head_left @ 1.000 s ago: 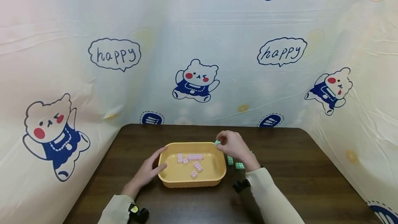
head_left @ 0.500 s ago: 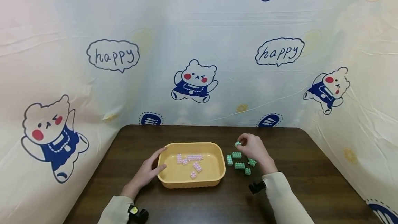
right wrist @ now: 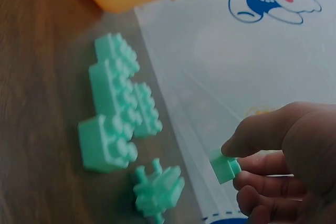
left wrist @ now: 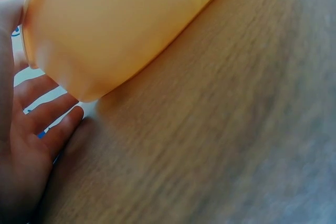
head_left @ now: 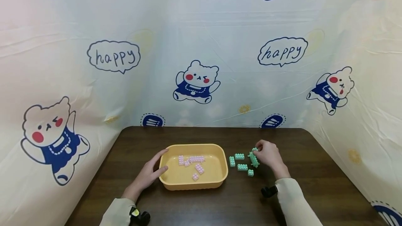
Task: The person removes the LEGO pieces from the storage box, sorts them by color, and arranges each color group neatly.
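Observation:
My left hand holds the left end of a yellow plastic tray, its thumb and index finger at the rim. In the left wrist view, the other fingers reach along the tray's outer corner. My right hand pinches a small green building brick between thumb and fingers, raised above the table at the right. Just below it in the head view lies a longer green piece with knobs sticking out. Several other green building bricks lie loose between the tray and my right hand.
Several pink building bricks lie inside the tray. Everything stands on a dark wooden table. A printed cloth with bears and lettering hangs behind the table and along both sides.
My right hand has moved right from the tray's far right corner, carrying the small green brick, to above the long green piece. The loose green bricks have come into fuller view. My left hand stays put.

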Available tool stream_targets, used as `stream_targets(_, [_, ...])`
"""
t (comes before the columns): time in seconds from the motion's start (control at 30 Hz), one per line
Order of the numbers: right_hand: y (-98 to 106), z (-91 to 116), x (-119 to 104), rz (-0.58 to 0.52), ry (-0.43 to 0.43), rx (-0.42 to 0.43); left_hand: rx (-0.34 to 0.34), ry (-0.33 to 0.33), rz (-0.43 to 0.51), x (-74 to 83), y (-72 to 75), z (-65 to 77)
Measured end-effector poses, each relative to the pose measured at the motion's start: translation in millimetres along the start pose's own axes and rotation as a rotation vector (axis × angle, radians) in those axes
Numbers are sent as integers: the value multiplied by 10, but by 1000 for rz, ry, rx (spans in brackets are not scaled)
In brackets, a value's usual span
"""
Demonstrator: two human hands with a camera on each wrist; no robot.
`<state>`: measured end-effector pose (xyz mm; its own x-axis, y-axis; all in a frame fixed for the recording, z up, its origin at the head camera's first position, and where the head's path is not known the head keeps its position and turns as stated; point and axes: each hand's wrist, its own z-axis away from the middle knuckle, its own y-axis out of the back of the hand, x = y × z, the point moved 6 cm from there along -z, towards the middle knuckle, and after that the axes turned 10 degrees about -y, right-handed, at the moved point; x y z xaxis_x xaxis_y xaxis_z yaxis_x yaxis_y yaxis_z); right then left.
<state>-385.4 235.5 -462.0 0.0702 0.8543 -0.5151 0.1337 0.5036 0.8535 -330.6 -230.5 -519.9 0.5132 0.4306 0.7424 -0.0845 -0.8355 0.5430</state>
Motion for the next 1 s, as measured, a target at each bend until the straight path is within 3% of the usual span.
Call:
stream_targets(0.53, [-104,-71,363,56,-142,-63,1,-24,20,-11,-3,2])
stream_targets(1.0, [-144,-35,451,69,-147,-74,4,-27,16,-13,-8,-1])
